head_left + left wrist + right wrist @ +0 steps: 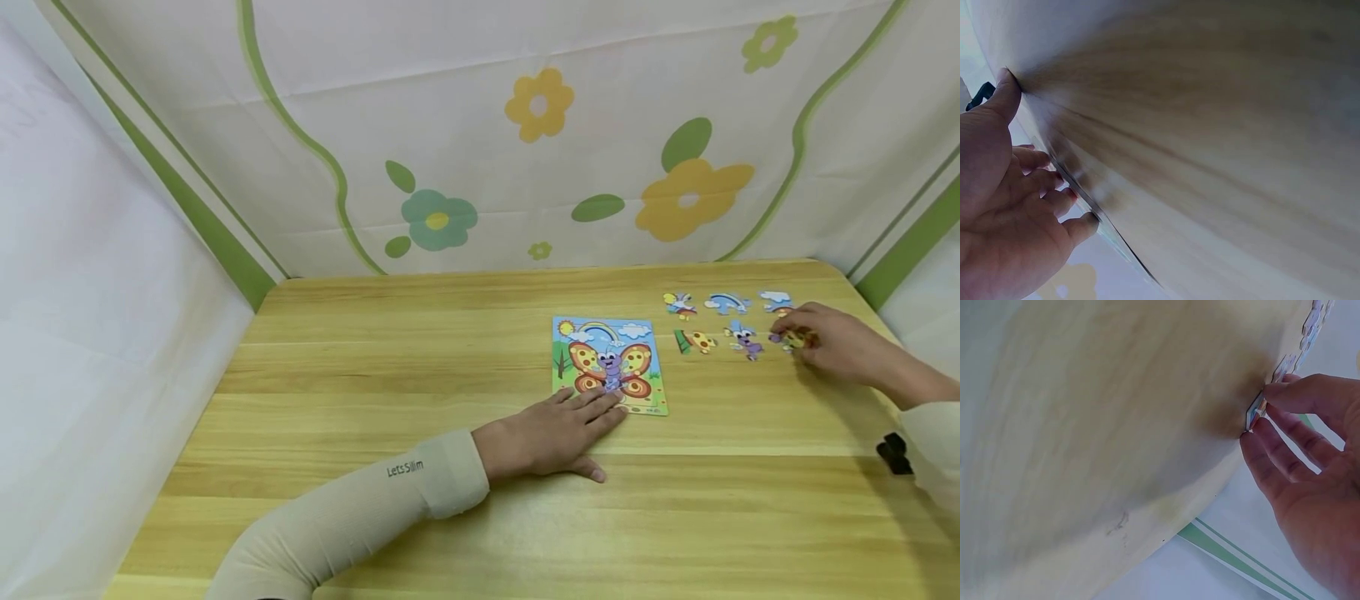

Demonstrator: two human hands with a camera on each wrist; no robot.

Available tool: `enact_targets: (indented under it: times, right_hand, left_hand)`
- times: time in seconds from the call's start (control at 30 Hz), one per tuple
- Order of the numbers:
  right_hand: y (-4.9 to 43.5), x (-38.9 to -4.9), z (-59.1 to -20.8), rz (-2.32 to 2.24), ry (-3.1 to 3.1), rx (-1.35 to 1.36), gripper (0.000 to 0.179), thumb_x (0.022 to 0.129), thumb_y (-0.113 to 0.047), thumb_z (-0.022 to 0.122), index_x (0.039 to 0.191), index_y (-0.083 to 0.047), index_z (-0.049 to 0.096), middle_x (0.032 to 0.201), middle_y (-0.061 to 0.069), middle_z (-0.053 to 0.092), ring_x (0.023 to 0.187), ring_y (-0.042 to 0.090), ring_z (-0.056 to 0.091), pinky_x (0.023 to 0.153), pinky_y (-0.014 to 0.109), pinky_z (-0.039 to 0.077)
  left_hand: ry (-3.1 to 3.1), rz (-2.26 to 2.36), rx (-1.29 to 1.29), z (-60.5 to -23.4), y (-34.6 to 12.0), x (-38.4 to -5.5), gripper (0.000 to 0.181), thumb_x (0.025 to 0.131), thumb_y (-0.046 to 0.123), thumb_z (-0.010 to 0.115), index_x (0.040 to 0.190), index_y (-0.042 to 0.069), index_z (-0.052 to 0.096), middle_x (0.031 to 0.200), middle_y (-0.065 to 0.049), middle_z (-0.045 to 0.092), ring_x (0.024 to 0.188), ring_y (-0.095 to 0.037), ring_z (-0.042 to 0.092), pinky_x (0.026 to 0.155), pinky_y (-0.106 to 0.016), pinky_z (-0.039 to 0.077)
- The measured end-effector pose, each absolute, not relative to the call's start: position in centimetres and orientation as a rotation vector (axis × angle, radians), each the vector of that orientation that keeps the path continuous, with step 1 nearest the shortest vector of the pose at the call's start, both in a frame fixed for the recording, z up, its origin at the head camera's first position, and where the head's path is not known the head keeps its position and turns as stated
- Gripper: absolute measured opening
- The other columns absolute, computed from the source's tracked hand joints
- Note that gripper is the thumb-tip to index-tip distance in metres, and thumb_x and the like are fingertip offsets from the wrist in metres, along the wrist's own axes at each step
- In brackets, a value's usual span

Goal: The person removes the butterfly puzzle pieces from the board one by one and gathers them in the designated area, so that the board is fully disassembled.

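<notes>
A butterfly puzzle board (633, 333) lies on the wooden table. My left hand (551, 429) rests flat across its lower edge with straight fingers, covering part of the picture; the left wrist view shows these fingertips (1088, 226) down on the board's edge. To the right, my right hand (843, 346) pinches a yellow and purple puzzle piece (793, 339) between thumb and fingers, right at the tabletop. In the right wrist view that piece (1254, 411) shows edge-on, partly hidden by the fingers. Closest to it is a purple butterfly-face piece (745, 340).
Several other pieces lie in two rows right of the board, among them a rainbow piece (727, 302), a cloud piece (777, 300) and a yellow-spotted wing piece (697, 341). Behind the table (337, 375) hangs a white flowered cloth (465, 133).
</notes>
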State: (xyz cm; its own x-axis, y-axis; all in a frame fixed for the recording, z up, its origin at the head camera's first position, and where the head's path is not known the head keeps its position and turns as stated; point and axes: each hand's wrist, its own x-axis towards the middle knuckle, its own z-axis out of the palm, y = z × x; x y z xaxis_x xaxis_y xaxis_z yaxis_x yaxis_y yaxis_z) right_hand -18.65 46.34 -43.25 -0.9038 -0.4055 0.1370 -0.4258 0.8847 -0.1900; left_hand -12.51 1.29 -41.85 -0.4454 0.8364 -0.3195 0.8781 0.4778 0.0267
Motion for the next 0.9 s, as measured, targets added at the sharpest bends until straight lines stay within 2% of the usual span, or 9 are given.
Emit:
enact_targets:
  times: [0.3, 0.4, 0.63, 0.9]
  right_hand:
    - [46.4, -19.0, -43.56, 0.318, -2.928, 0.674, 0.04, 0.073, 0.023, 0.073, 0.108, 0.004, 0.073, 0.107, 0.02, 0.067, 0.079, 0.004, 0.051, 0.061, 0.024, 0.04]
    - [46.43, -19.01, -43.71, 0.318, -2.925, 0.676, 0.04, 0.074, 0.024, 0.071, 0.108, 0.004, 0.073, 0.108, 0.02, 0.067, 0.076, 0.004, 0.047, 0.061, 0.024, 0.037]
    - [46.45, -19.08, -43.81, 0.324, -2.916, 0.682, 0.04, 0.072, 0.022, 0.075, 0.108, 0.005, 0.072, 0.108, 0.022, 0.066, 0.073, 0.004, 0.043, 0.061, 0.024, 0.037]
    - [46.47, -19.24, -43.97, 0.316, -2.899, 0.698, 0.041, 0.071, 0.024, 0.07, 0.107, 0.005, 0.072, 0.104, 0.019, 0.066, 0.075, 0.004, 0.044, 0.062, 0.024, 0.036]
  left_hand:
    - [2.437, -0.205, 1.451, -41.8, 1.27, -12.52, 0.086, 0.106, 0.064, 0.041, 0.171, 0.018, 0.009, 0.179, -0.001, 0.006, 0.165, -0.018, 0.008, 0.133, -0.042, 0.02]
    - [2.436, -0.208, 1.453, -41.77, 1.28, -12.48, 0.086, 0.106, 0.064, 0.041, 0.171, 0.018, 0.008, 0.179, -0.001, 0.005, 0.165, -0.018, 0.008, 0.133, -0.042, 0.02]
    - [2.443, -0.23, 1.463, -41.72, 1.31, -12.47, 0.086, 0.105, 0.064, 0.041, 0.171, 0.018, 0.009, 0.179, -0.001, 0.006, 0.165, -0.019, 0.009, 0.132, -0.042, 0.021]
    - [2.434, -0.221, 1.461, -41.7, 1.27, -12.5, 0.086, 0.106, 0.064, 0.04, 0.171, 0.018, 0.008, 0.179, -0.002, 0.005, 0.165, -0.019, 0.008, 0.132, -0.042, 0.02]
